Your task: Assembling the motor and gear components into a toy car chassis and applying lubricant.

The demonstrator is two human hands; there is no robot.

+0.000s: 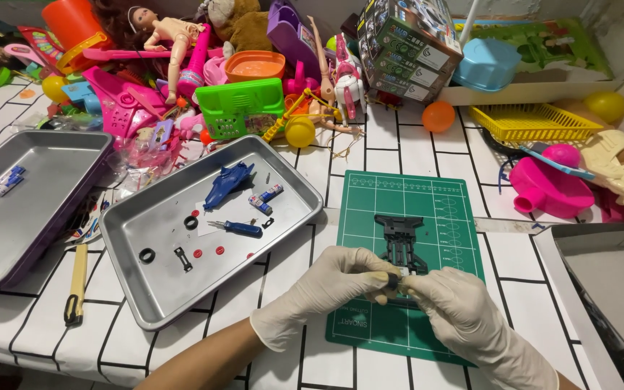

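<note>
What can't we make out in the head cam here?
- Small part pinched between left hand and right hand: covered by the gloved fingertips.
- Near end of the black toy chassis: behind both hands.
- Grey bin: cut off by the right edge.
- Tiny parts in the middle tray: too small.

Tiled table (384,155) with trays (211,224), mat (435,217)

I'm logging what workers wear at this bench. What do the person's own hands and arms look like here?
Both hands wear thin, whitish disposable gloves, slightly wrinkled, that end in a cuff just past the wrist: the left hand and the right hand. Above the cuffs the forearms are bare, with no sleeves in view. No watch, jewellery or markings show on the gloves.
</note>
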